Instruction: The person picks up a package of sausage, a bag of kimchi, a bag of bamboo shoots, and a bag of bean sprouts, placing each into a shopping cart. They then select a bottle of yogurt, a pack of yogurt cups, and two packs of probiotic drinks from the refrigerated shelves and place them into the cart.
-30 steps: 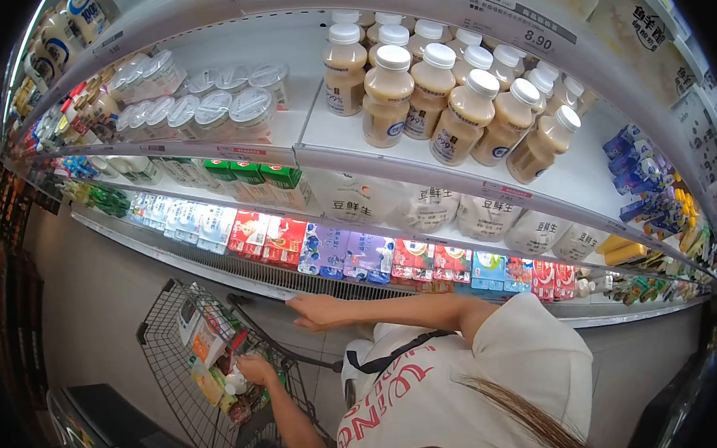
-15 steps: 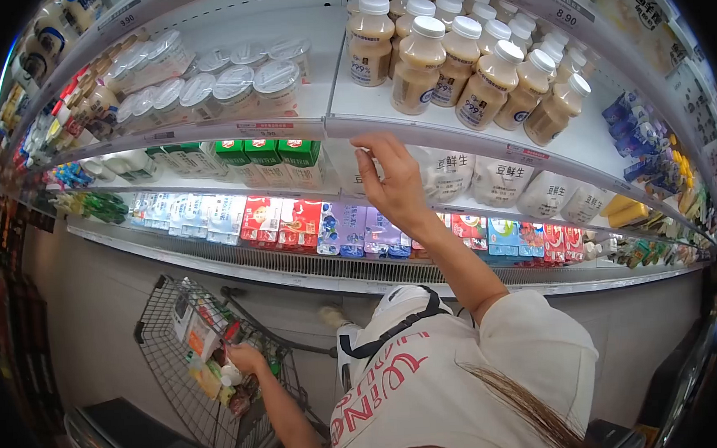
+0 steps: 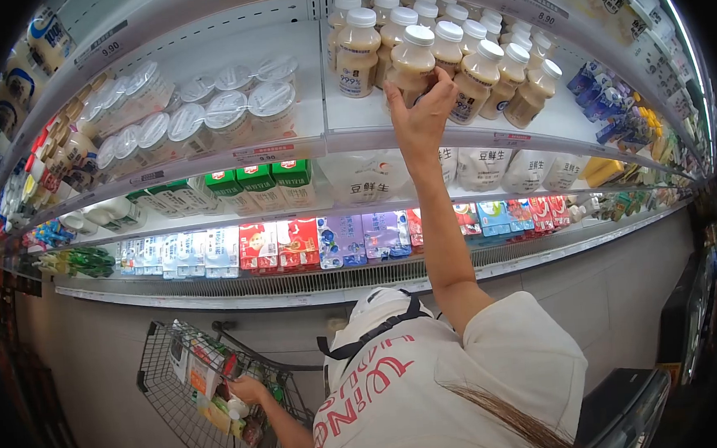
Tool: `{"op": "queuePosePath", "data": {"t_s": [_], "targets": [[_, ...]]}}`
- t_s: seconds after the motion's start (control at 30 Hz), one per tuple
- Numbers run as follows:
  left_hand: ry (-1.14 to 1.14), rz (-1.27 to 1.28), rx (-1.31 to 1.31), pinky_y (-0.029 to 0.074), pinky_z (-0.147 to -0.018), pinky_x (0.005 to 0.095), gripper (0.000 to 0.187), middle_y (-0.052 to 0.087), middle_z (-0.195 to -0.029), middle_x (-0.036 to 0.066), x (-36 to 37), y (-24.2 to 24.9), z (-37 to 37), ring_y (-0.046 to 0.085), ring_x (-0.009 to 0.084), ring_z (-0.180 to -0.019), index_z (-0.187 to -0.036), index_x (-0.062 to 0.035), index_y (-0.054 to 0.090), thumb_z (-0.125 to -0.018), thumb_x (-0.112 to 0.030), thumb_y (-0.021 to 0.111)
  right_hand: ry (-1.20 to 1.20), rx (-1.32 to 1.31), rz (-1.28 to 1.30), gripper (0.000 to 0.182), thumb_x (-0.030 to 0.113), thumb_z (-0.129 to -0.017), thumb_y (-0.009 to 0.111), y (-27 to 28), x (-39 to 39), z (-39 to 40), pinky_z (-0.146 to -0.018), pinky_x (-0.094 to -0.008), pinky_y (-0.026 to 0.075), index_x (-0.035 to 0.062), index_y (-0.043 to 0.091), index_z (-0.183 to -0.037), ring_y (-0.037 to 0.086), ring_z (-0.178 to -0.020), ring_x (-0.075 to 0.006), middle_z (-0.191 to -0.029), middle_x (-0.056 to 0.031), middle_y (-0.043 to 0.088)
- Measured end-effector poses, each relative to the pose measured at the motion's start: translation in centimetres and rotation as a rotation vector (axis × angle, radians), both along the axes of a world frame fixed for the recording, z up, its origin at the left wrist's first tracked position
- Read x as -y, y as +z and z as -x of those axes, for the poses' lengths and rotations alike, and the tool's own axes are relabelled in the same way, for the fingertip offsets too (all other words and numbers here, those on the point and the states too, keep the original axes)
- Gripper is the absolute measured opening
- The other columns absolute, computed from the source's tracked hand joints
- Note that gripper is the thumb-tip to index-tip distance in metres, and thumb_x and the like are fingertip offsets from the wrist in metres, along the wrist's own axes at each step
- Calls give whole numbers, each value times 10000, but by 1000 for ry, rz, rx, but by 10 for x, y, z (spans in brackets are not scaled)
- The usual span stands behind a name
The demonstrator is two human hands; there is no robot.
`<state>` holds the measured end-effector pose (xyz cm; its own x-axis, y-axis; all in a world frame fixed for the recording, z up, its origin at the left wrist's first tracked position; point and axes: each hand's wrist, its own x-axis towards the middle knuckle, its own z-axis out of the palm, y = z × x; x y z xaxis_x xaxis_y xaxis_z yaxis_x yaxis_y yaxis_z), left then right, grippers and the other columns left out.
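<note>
At left, the shopping cart [image 3: 141,380] is carrying mixed groceries [image 3: 199,373], with the left hand [image 3: 249,390] resting at them. Farther right, the right hand [image 3: 423,121] is flanking a cream-coloured bottle [image 3: 411,59] at the shelf's [image 3: 360,120] front; whether either grip is closing on anything, I cannot tell. More bottles [image 3: 478,81] are standing rightward.

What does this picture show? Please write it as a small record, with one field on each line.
Place: refrigerated shop display
Right hand: right hand at a white-capped beige-drink bottle, thumb and fingers about its lower part; firmness of grip unclear
Left hand: left hand at the wire shopping cart; exact hold unclear
Cart contents: mixed packaged groceries
Beside the bottles, left: lidded cups
Shelf below: green-topped cartons, white printed bags
Clothing: white T-shirt, red lettering
</note>
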<state>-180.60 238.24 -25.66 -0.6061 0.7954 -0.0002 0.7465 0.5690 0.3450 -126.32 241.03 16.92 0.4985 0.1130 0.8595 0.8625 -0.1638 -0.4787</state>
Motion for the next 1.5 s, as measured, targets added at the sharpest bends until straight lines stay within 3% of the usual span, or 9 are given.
{"op": "queuePosePath", "data": {"t_s": [0.13,0.2,0.3,0.47,0.7,0.83,1.0,1.2,1.5], "targets": [[-14,331,-257,395,-879,540,481,513,-1250,160,11,98,-98,501,368,-1149,-1304,-23,459,-879,-222,563,66,-123,22,645,251,-792,747,-1,7,1,-884,-412,378,-59,370,-1212,459,-995,-314,-1074,-183,437],[-389,67,-54,329,-925,553,480,518,-1239,134,10,114,-147,415,338,-1236,-1268,-41,508,-855,-265,610,118,-179,18,600,273,-823,718,2,10,-2,-868,-401,394,-68,392,-1192,482,-974,-300,-1059,-179,455],[-1020,-394,815,468,-819,376,244,625,-998,181,-19,223,-261,606,323,-931,-1100,17,610,-870,-31,547,191,-245,3,520,297,-882,650,-3,18,-7,-878,-400,409,-87,438,-1162,507,-1003,-308,-1068,-198,493],[-1479,-840,885,468,-858,366,321,572,-1136,178,-53,403,-406,578,300,-1005,-1195,5,517,-874,-5,527,190,-189,194,555,264,-852,678,-8,29,-14,-891,-410,412,-80,425,-1207,507,-1031,-354,-1126,-243,490],[-1608,-630,1130,425,-937,402,418,548,-1210,210,-104,430,-498,515,354,-1158,-1294,3,471,-884,-72,509,152,-161,141,534,185,-795,718,-8,20,-16,-849,-393,432,-41,455,-1201,521,-967,-335,-1071,-193,499],[-1634,-676,1174,417,-958,379,459,551,-1210,192,-102,435,-476,528,308,-1152,-1311,-10,471,-861,-45,552,239,-199,100,491,147,-787,728,-4,21,-5,-845,-367,452,-23,479,-1174,538,-973,-282,-1056,-140,503],[-1558,-803,1303,425,-957,353,476,509,-1271,123,-81,454,-398,507,257,-1188,-1315,11,461,-878,-101,612,742,-328,-114,486,121,-795,741,11,29,50,-939,-348,449,-15,478,-1181,529,-1067,-196,-1127,-97,493],[-785,-415,2150,450,-971,370,485,499,-1265,96,-51,415,-295,499,197,-1188,-1400,-33,346,-986,-253,473,1286,-504,143,354,120,-872,658,6,25,111,-890,-316,477,-12,525,-1173,573,-1051,-191,-1179,-145,542],[-335,-446,2231,518,-883,349,433,568,-1183,81,-25,363,-229,585,159,-1062,-1350,-34,401,-1022,-310,342,1720,-931,584,423,116,-849,683,-38,-22,159,-697,-243,501,-33,495,-1197,580,-862,-120,-1007,-102,586]]}}
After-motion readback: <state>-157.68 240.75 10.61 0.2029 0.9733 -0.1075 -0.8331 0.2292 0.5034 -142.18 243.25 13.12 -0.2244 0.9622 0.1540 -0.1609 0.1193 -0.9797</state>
